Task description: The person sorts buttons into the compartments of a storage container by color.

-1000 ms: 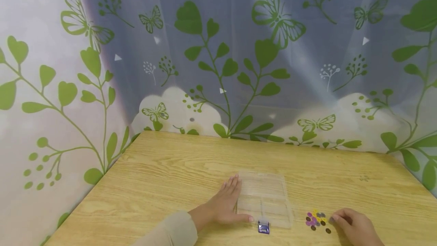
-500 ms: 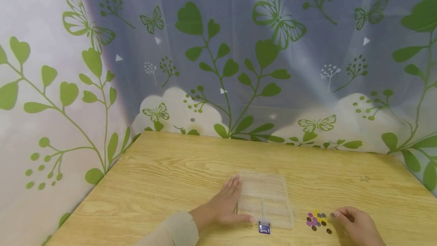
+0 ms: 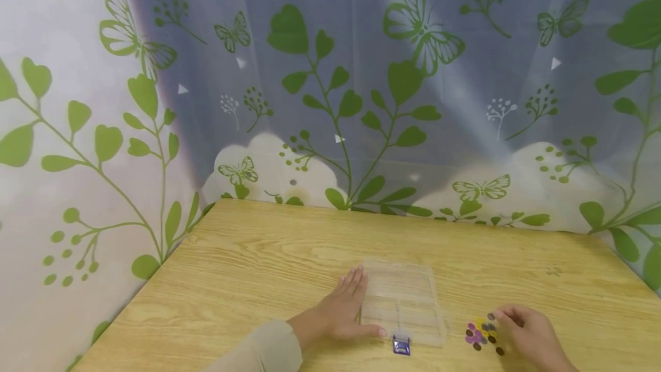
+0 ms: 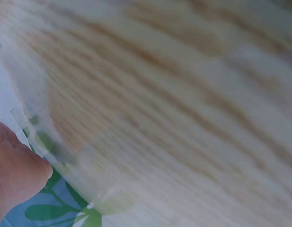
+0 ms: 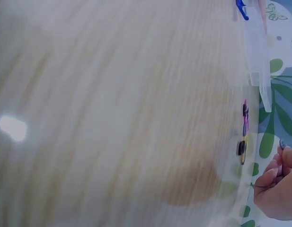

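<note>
left hand (image 3: pixel 342 310), fingers straight, touches the clear box (image 3: pixel 400 301). right hand (image 3: pixel 528 333) pinches a dark disc (image 3: pixel 491 316) beside coloured discs (image 3: pixel 477 334).

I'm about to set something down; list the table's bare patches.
Free: tabletop left of the left hand and sleeve, and between the clear box and the patterned backdrop. Crowded: around the colored discs, between the box and the right hand.

The box (image 3: pixel 399 283) sits on the counter (image 3: pixel 258 257), with a bunch of discs (image 3: pixel 478 336) to its right and cloth (image 3: pixel 330 96) behind it
</note>
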The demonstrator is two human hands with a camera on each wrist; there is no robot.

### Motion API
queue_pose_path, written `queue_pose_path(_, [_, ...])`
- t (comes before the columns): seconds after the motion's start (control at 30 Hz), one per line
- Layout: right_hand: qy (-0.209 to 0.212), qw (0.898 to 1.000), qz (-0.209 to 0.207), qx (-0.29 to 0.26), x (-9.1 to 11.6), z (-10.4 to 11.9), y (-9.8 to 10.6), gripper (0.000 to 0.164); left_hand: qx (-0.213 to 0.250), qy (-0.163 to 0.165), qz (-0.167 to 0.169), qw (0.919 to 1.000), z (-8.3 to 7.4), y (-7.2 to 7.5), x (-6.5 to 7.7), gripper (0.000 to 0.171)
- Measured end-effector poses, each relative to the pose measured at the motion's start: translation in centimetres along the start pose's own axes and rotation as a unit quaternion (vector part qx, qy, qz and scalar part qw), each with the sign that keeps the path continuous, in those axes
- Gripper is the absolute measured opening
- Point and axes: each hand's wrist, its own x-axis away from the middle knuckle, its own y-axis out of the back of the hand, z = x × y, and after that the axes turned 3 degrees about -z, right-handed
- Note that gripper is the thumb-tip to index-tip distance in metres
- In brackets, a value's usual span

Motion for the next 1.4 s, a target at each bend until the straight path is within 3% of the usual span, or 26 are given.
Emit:
queue_pose_path(0.33, [0.022, 0.999, -0.018, -0.013, 0.1, 1.7, -0.8, 0.034, -0.005, 0.002, 0.003, 1.0000, -0.5, 0.4, 0.2, 0.103])
queue_pose_path(0.7, [0.005, 0.999, -0.019, -0.041, 0.0, 3.9, -2.1, 0.028, -0.004, 0.005, 0.005, 1.0000, -0.4, 0.7, 0.4, 0.101])
queue_pose_path(1.03, [0.006, 0.996, -0.011, -0.093, -0.2, 5.6, -3.1, 0.029, -0.004, 0.003, 0.007, 1.0000, -0.4, 0.7, 0.3, 0.102])
queue_pose_path(1.4, [0.014, 0.993, -0.026, -0.114, -0.4, 7.5, -4.2, 0.026, -0.005, -0.002, 0.008, 1.0000, -0.4, 0.6, 0.2, 0.102])
